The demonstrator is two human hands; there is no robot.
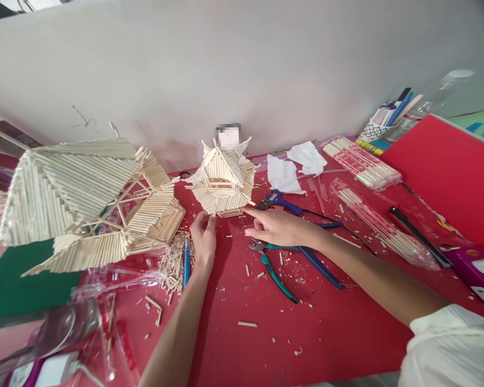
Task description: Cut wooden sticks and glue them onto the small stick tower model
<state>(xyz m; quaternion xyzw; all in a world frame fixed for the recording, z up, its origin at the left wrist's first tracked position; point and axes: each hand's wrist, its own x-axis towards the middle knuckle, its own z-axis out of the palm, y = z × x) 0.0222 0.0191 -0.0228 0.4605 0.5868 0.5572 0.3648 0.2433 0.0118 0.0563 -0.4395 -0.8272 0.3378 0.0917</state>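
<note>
A small pavilion model (222, 196) built of pale wooden sticks stands on the red table against the wall. My left hand (204, 239) is closed at its lower front left, with thumb and finger on the roof's front corner. From the right, my right hand (276, 226) reaches in, index finger stretched out to the model's lower right corner. Its thumb is apart, the other fingers are partly bent, and it holds nothing visible. Beside my left hand lies a blue pen (187, 260). Green-handled cutters (276, 277) and blue-handled pliers (320, 267) lie below my right hand.
A larger stick model (80, 183) stands at the left, near a pile of stick offcuts (175, 266). Bagged sticks (363, 164), white tissues (284, 174), a black pen (417, 234) and a pen cup (377, 129) lie or stand at the right. Wood scraps are scattered across the red table (242, 355).
</note>
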